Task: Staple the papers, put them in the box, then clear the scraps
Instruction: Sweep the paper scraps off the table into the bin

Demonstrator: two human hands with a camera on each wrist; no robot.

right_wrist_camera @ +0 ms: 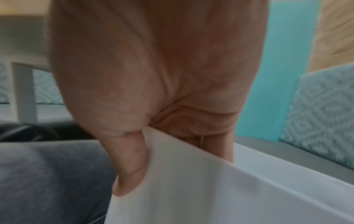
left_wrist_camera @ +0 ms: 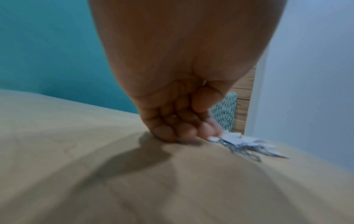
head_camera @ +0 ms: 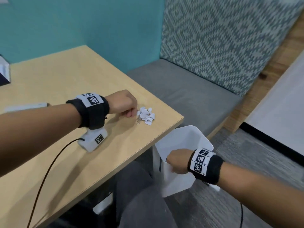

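A small pile of white paper scraps lies near the right edge of the wooden table, with a few thin metal bits beside it. My left hand sits just left of the pile, fingers curled under and knuckles on the tabletop. In the left wrist view the curled fingers touch the near side of the scraps and hold nothing I can see. My right hand grips the rim of a white bin held below the table's corner; its thumb presses the bin wall.
A white flat object lies behind my left forearm. Part of a box shows at the far left edge. A grey bench seat with a patterned backrest stands to the right of the table. My lap is below the table edge.
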